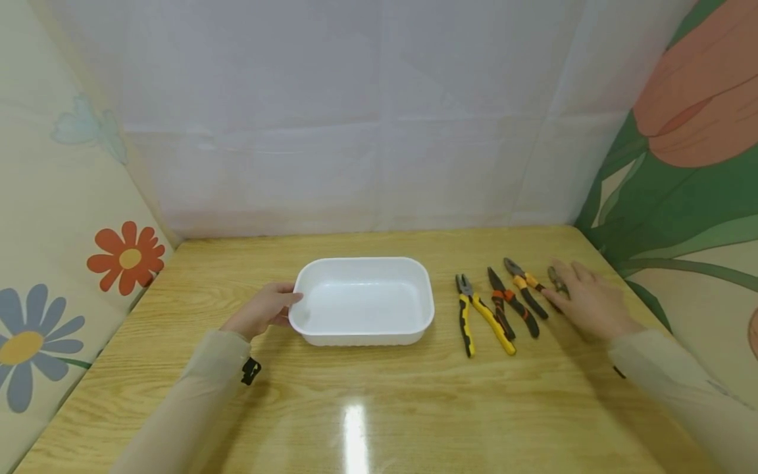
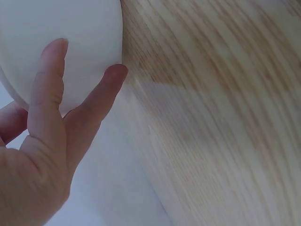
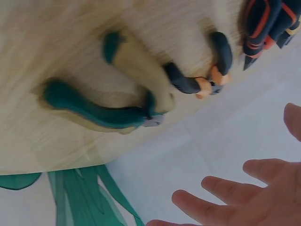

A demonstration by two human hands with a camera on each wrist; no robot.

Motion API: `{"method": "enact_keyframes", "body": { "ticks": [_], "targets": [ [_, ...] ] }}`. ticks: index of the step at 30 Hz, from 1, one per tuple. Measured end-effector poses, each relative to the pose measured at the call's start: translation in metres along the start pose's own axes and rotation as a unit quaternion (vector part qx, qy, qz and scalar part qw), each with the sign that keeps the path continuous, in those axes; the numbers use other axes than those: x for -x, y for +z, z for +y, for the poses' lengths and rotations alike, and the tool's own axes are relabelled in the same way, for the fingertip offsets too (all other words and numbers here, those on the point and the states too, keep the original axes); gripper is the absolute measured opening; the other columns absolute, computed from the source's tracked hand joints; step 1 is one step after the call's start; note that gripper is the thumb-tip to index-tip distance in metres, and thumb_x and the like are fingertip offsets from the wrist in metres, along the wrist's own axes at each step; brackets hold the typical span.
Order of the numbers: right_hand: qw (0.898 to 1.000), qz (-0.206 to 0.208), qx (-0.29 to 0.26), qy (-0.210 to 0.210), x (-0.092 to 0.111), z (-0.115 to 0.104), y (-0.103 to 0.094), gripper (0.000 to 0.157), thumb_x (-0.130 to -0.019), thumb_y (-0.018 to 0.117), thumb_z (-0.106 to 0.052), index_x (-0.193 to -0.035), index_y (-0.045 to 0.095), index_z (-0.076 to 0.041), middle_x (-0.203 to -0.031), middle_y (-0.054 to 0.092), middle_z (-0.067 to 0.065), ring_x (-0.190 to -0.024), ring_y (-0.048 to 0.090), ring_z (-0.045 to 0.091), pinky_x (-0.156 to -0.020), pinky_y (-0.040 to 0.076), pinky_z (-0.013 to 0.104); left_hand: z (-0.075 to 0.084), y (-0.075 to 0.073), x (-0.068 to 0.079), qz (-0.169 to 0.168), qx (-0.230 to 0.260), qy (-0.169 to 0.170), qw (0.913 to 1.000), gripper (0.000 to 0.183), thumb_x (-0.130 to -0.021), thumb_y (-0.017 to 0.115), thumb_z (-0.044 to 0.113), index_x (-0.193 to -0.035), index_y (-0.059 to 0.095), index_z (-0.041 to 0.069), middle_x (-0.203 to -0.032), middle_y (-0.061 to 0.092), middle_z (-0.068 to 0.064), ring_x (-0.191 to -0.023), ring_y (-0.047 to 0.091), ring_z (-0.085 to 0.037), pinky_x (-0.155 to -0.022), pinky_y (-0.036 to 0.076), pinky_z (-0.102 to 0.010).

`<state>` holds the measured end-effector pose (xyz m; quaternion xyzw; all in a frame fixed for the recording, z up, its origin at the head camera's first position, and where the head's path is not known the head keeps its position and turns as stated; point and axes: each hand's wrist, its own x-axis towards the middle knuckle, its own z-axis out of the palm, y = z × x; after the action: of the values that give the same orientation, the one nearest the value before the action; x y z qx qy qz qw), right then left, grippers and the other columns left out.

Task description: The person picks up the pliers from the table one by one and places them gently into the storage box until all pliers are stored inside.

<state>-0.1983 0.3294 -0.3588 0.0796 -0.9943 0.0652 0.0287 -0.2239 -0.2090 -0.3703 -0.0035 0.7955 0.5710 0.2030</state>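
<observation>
My left hand [image 1: 265,311] holds the left end of a white plastic tray [image 1: 362,340], thumb over the rim and fingers against the outer wall. The left wrist view shows two fingertips [image 2: 115,73] pressed to that wall. At the right, my right hand [image 1: 592,304] hovers, fingers spread, over pliers with green-and-tan handles [image 3: 94,107], which it partly hides in the head view. Nothing is in its grasp. Left of it lie pliers with orange-and-dark handles [image 1: 535,301], red-and-black pliers [image 1: 524,316] and yellow-and-black pliers [image 1: 496,324].
Everything stands on a wood-grain table [image 1: 284,415]. A white cloth backdrop [image 1: 379,131] rises behind its far edge. Flower-printed panels flank it, a left panel [image 1: 53,197] and a right panel [image 1: 699,197].
</observation>
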Motion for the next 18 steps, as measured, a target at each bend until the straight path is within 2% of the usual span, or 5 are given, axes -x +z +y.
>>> {"method": "enact_keyframes", "body": {
  "ticks": [8, 18],
  "targets": [
    [0.999, -0.025, -0.029, 0.020, 0.005, 0.012, 0.000, 0.074, -0.102, 0.044, -0.047, -0.148, 0.021, 0.005, -0.140, 0.019, 0.047, -0.117, 0.022, 0.072, -0.082, 0.030, 0.083, 0.000, -0.001, 0.002, -0.014, -0.004, 0.009, 0.9998, 0.044, -0.103, 0.044, 0.009, -0.138, 0.037, -0.017, -0.113, 0.060, -0.026, -0.081, 0.065, -0.019, -0.074, 0.059, -0.038],
    [0.999, -0.034, -0.023, 0.020, 0.009, 0.020, -0.001, 0.078, -0.102, 0.041, -0.049, -0.147, 0.018, 0.010, -0.138, 0.019, 0.049, -0.118, 0.021, 0.071, -0.081, 0.031, 0.083, 0.002, -0.001, 0.003, -0.017, -0.001, 0.002, 0.9999, 0.046, -0.103, 0.045, 0.011, -0.139, 0.036, -0.016, -0.114, 0.060, -0.024, -0.082, 0.065, -0.018, -0.075, 0.059, -0.037]
  ]
}}
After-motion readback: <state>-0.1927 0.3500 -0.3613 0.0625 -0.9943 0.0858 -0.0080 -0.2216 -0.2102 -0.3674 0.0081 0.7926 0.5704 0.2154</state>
